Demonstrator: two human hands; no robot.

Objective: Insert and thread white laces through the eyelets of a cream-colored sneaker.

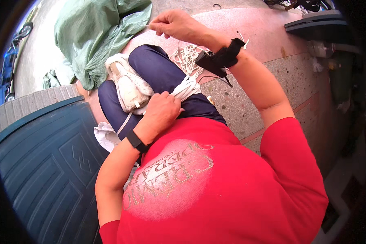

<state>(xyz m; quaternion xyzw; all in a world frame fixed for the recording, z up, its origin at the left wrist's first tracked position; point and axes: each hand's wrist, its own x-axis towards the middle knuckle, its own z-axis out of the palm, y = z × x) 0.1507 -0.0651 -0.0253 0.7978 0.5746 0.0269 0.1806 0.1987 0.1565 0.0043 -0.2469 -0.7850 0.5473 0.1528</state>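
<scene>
A pale beige-and-white sneaker [128, 83] lies across my lap, over the dark blue trousers [158, 69]. Close to its heel, my left hand [163, 107] is closed at the narrow end of a bundle of white shoelaces [187, 88], which spreads over my thigh. My right hand [175, 26] is raised far out ahead, its fingers pinched together. A thin white strand [147, 26] sticks out from these fingertips; its other end cannot be made out. Below the left forearm, part of a second white shoe [105, 136] shows.
Loose white laces [187, 57] lie heaped on the floor beyond my knee. A black device [211, 62] with a cord is beside my right wrist strap. A green tarp [89, 36] covers something ahead left. A blue panelled door [49, 158] stands left; dark furniture [317, 28] is at right.
</scene>
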